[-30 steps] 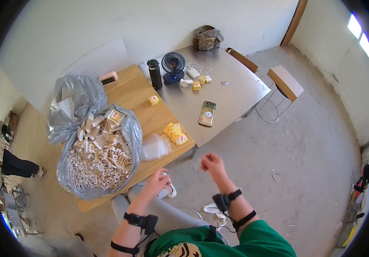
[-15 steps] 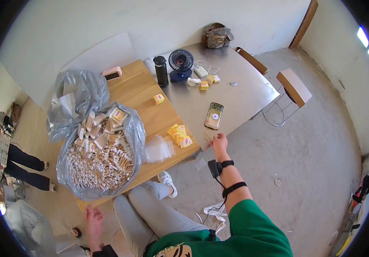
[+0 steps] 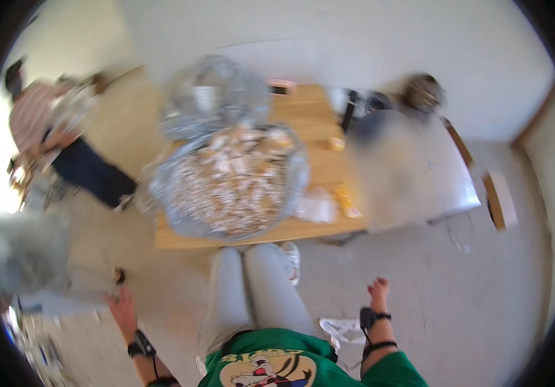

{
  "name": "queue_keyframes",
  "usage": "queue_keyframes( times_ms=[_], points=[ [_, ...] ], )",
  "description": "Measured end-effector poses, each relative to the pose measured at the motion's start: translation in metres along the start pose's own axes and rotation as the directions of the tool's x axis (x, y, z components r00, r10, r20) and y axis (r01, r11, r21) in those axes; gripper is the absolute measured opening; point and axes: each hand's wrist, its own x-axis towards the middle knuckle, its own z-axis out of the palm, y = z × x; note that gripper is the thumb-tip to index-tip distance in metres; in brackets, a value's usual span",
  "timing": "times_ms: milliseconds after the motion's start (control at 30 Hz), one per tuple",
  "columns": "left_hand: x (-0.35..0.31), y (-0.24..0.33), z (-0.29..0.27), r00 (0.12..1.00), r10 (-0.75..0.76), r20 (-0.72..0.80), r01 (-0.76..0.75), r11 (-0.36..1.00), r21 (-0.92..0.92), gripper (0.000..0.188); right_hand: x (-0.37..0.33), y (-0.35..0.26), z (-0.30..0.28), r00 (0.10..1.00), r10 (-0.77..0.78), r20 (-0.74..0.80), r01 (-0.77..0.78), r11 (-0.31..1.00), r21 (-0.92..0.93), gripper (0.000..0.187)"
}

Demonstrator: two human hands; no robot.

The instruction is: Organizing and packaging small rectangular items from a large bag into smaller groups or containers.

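My left hand (image 3: 121, 308) hangs low at the left, its fingers spread, with nothing seen in it. To the right of my legs, away from the tables, my right hand (image 3: 379, 293) has its fingers curled. Whether anything is in them does not show in the blur. Ahead stands a wooden table (image 3: 321, 235) with a big open grey plastic bag (image 3: 299, 169) on it. Loose cotton swabs (image 3: 216, 193) fill the bag, bundles and packs among them on top. Beside it lie clear plastic bags (image 3: 317, 206) and yellow packets (image 3: 347, 203).
A metal table (image 3: 448, 193) adjoins at the right, partly veiled by a hazy patch. A black bottle (image 3: 349, 111), a fan (image 3: 377, 101) and a camouflage bag (image 3: 423, 92) show behind. A stool (image 3: 498, 200) stands at the right. Another person (image 3: 48, 129) stands far left.
My right hand has left the metal table's corner and come down and back. My left hand's fingers have spread. The view has turned left, so the tables appear farther right.
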Motion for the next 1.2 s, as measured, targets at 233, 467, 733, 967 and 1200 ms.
queue_keyframes(
  times_ms=[233, 467, 733, 967, 1200],
  points=[
    [-0.011, 0.045, 0.006, 0.978, 0.209, -0.012, -0.209, 0.974, -0.086, 0.086, -0.042, 0.042, -0.005, 0.995, 0.072, 0.068, -0.062, 0.987, -0.147, 0.021],
    [-0.01, 0.082, 0.021, 0.964, 0.243, 0.11, -0.229, 0.965, -0.127, 0.09, -0.066, 0.011, 0.039, 0.954, 0.034, 0.299, 0.041, 0.969, -0.243, 0.017],
    [0.004, 0.151, -0.005, 0.863, 0.504, -0.026, -0.501, 0.849, -0.167, 0.098, -0.117, -0.037, 0.054, 0.9, 0.004, 0.437, 0.186, 0.901, -0.391, 0.024],
    [0.048, 0.222, -0.09, 0.865, 0.419, -0.276, -0.502, 0.706, -0.5, 0.081, -0.066, -0.01, 0.033, 0.916, 0.032, 0.401, 0.115, 0.934, -0.338, 0.02],
    [0.082, 0.332, -0.178, 0.641, 0.742, -0.196, -0.767, 0.608, -0.207, 0.033, -0.07, 0.01, 0.055, 0.9, 0.124, 0.418, 0.086, 0.89, -0.448, 0.014]
  ],
)
